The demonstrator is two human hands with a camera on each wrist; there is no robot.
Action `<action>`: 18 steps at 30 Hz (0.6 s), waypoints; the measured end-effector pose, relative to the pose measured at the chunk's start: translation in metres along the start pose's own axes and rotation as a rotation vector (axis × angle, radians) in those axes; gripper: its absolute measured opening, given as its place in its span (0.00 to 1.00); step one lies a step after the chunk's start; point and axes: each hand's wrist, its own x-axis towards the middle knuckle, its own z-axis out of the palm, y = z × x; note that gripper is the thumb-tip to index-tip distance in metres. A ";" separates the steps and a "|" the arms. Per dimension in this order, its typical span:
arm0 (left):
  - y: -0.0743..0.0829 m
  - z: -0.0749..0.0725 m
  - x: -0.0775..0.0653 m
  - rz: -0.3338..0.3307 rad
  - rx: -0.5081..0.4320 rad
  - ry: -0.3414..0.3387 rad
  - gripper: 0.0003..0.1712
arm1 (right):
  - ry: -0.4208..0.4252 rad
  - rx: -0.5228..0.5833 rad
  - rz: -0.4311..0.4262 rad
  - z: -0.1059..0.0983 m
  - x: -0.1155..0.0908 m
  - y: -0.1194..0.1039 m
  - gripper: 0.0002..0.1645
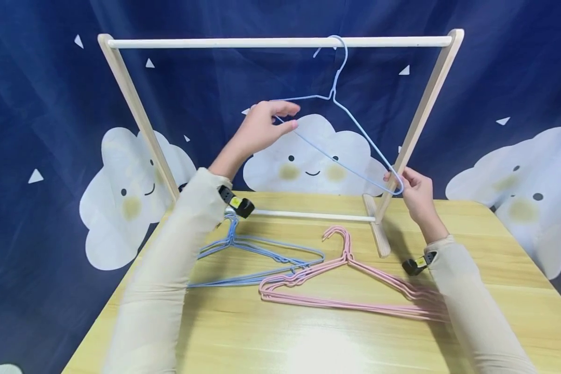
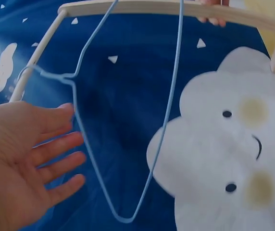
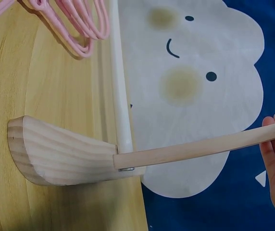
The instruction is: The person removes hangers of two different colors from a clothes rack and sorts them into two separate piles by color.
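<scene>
A blue wire hanger [image 1: 362, 132] hangs with its hook over the white top rail [image 1: 224, 43] of a wooden rack. My left hand [image 1: 266, 124] is beside the hanger's left end, and in the left wrist view its fingers [image 2: 63, 166] are spread, holding nothing. My right hand [image 1: 418, 195] grips the rack's right upright [image 1: 423, 109], its fingertips showing on the upright's left side. The hanger's right corner overlaps the upright right by this hand. In the right wrist view the fingers [image 3: 274, 159] pass behind the upright.
On the wooden table [image 1: 243, 332] lie several blue hangers [image 1: 262, 252] at left and several pink hangers [image 1: 350, 259] in front of the rack's right foot [image 1: 378, 236]. A lower white bar [image 1: 308, 214] crosses the rack's base. Behind hangs a dark blue curtain [image 1: 205, 83] with clouds.
</scene>
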 end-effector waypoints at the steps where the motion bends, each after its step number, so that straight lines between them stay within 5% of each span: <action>1: 0.004 0.004 0.004 0.005 -0.007 0.028 0.23 | -0.006 0.004 0.001 0.000 0.000 0.001 0.15; 5: 0.016 0.016 0.021 0.031 -0.038 0.091 0.24 | -0.016 -0.004 0.008 0.000 0.000 0.002 0.15; 12: 0.028 0.032 0.045 0.057 -0.087 0.034 0.25 | -0.016 0.004 -0.013 0.001 -0.002 0.001 0.14; 18: 0.033 0.042 0.050 0.032 -0.208 0.174 0.17 | -0.032 0.089 -0.117 0.003 -0.003 0.003 0.16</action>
